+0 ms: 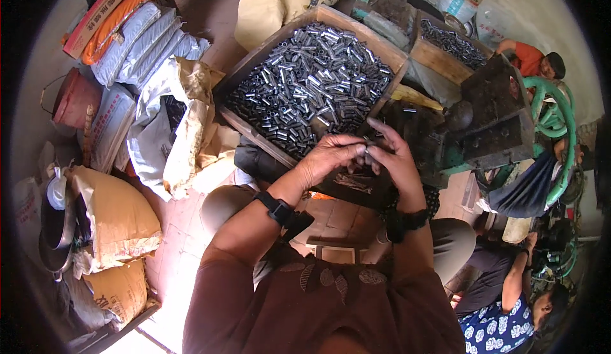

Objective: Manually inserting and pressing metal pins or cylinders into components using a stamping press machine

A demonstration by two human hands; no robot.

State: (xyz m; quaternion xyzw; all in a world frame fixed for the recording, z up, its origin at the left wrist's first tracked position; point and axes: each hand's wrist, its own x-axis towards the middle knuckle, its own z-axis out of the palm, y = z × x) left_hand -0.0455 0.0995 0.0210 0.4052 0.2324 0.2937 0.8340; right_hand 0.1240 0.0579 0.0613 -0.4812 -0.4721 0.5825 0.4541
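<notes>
My left hand (332,155) and my right hand (396,155) meet at the near right corner of a wooden tray (251,136). Both are closed in a pinch, thumbs and fingertips nearly touching. Something small and greyish may be between them, but fingers cover it and I cannot tell what it is. Behind my hands, the tray holds a heap of short shiny metal tubes (312,74). Just below my hands is a dark surface (359,181) with some thin brownish scraps on it.
Dark machinery with a metal block (499,115) and a green handwheel (563,137) stands at right. Beyond lies a smaller wooden box (439,63) of metal pieces. Stacked sacks (137,39) and a red bucket (77,96) line the left. Two people (528,60) work at right.
</notes>
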